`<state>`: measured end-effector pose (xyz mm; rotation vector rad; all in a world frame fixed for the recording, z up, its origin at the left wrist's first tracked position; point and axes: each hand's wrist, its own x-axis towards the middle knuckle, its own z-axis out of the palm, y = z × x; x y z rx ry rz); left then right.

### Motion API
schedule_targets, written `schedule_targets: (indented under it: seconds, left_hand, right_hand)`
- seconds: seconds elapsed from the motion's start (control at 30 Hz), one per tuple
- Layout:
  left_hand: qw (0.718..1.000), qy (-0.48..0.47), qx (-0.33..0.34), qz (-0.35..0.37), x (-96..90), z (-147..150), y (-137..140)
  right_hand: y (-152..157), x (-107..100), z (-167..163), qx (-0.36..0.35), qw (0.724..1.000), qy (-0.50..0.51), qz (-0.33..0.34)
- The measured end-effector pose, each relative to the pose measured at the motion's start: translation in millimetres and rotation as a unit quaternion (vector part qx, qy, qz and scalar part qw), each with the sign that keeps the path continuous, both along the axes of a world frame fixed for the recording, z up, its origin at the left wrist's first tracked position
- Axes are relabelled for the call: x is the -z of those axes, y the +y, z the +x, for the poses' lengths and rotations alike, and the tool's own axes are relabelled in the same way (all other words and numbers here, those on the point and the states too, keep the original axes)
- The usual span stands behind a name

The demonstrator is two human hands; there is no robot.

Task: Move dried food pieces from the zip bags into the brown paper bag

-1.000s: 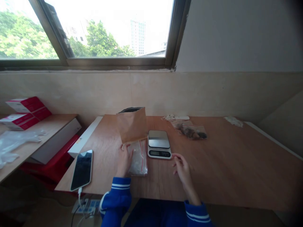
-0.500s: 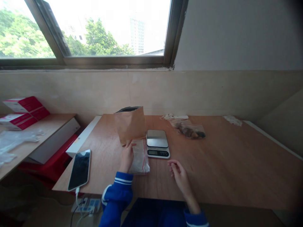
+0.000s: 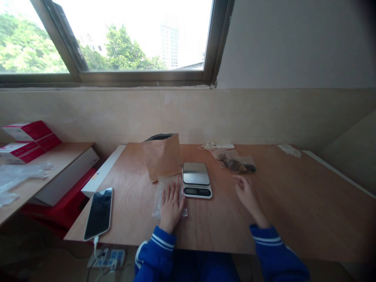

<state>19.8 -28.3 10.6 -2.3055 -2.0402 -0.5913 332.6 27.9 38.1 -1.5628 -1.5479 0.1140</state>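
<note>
My left hand [image 3: 171, 205] lies flat, fingers spread, on a stack of clear zip bags with red seals [image 3: 164, 187] on the wooden table [image 3: 293, 203]. Just right of it stands a small digital kitchen scale [image 3: 196, 179]. Behind the bags a brown paper bag [image 3: 162, 156] stands upright, its top open. My right hand [image 3: 246, 192] hovers over the table with fingers apart, holding nothing, a short way in front of a clear bag with dark pieces inside [image 3: 238, 163].
A phone [image 3: 99, 213] lies on its cable at the table's left front corner. A white object [image 3: 217, 146] and crumpled white stuff [image 3: 289, 149] lie near the wall. Red and white boxes [image 3: 27, 140] sit on the lower table at left.
My left hand slid back and flattened onto the clear bags. My right hand moved forward and right, from in front of the scale toward the bag of dark pieces.
</note>
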Motion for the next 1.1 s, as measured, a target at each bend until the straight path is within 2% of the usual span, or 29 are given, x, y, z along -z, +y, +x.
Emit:
schedule_targets:
  seconds: [0.07, 0.17, 0.3, 0.4, 0.53, 0.67, 0.77, 0.8, 0.87, 0.93, 0.97, 1.03, 1.1]
  left_hand:
    - [1.0, 0.007, -0.003, -0.006, 5.9, -1.7, 1.4]
    - [1.0, 0.012, -0.005, -0.019, 4.8, -4.3, 1.8]
    - [0.999, 0.001, 0.002, -0.036, -2.7, -4.1, -1.0]
    - [0.998, -0.03, 0.007, -0.046, -6.8, -3.4, -3.6]
    - [0.988, -0.139, 0.011, -0.066, -11.6, -8.7, -2.6]
    - [0.939, -0.331, -0.035, -0.086, -21.9, -20.4, 2.6]
    - [0.889, -0.456, 0.014, -0.044, -39.7, -22.4, 0.3]
    - [0.873, -0.484, 0.038, -0.034, -48.1, -20.1, -2.6]
    - [0.852, -0.516, 0.083, -0.032, -68.0, -11.5, -10.8]
    - [0.855, -0.504, 0.115, -0.037, -89.8, -0.7, -20.7]
    - [0.86, -0.493, 0.13, -0.034, -100.1, 4.0, -25.7]
    - [0.871, -0.467, 0.149, -0.022, -117.0, 9.4, -34.1]
    - [0.887, -0.433, 0.16, -0.007, -127.5, 8.3, -39.5]
  right_hand:
    - [38.6, -16.3, 9.3, 0.009, 0.998, -0.065, -0.001]
    - [85.1, -22.8, 13.7, 0.084, 0.982, -0.152, -0.075]
    - [114.5, 0.7, 11.6, 0.146, 0.946, -0.194, -0.215]
    - [114.2, 16.0, 9.2, 0.166, 0.939, -0.216, -0.21]
    - [94.5, 15.4, 9.4, 0.181, 0.931, -0.25, -0.196]
    - [62.2, 6.1, 13.1, 0.15, 0.929, -0.268, -0.206]
    - [27.7, -10.8, 6.3, 0.087, 0.968, -0.179, -0.151]
    - [13.3, -20.6, -0.4, 0.048, 0.983, -0.123, -0.126]
    - [-18.9, -46.3, -21.6, -0.034, 0.996, 0.0, -0.085]
    - [-52.4, -75.9, -50.6, -0.097, 0.988, 0.104, -0.062]
    - [-67.7, -89.8, -66.3, -0.105, 0.982, 0.151, -0.046]
    - [-92.6, -111.4, -95.1, -0.097, 0.968, 0.23, -0.017]
    - [-107.4, -122.0, -116.2, -0.091, 0.959, 0.269, -0.01]
